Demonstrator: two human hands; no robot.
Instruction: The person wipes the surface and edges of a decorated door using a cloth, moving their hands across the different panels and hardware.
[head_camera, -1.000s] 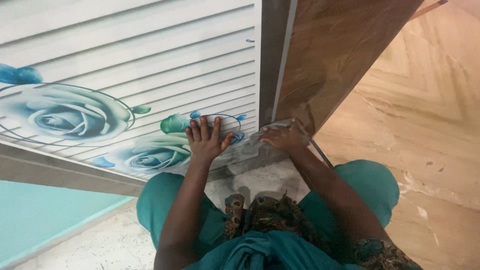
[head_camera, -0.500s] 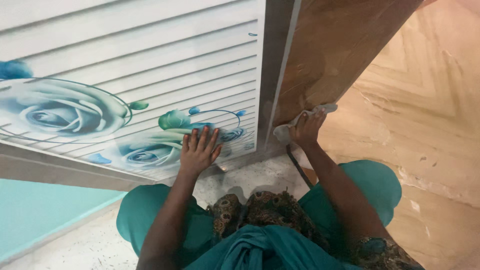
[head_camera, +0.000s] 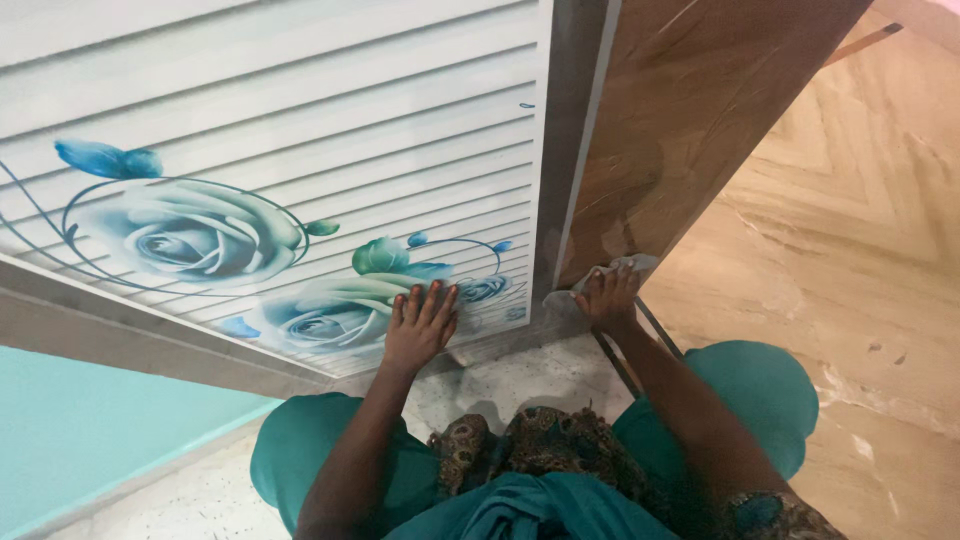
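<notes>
Fingers of the right hand (head_camera: 606, 297) curl over a pale cloth (head_camera: 628, 267), pinning it against the lower part of the brown wooden door (head_camera: 690, 120); the cloth bunches just above and under the fingertips, close to the grey door frame (head_camera: 570, 150). Spread wide and flat, the left hand (head_camera: 420, 328) grips nothing and presses on the white slatted panel (head_camera: 300, 110) printed with blue roses, near its bottom edge.

The left hand (head_camera: 418, 325) lies flat on the rose-printed panel (head_camera: 300, 170); the right hand (head_camera: 607, 297) presses a cloth (head_camera: 628, 266) against the wooden door (head_camera: 690, 110).
</notes>
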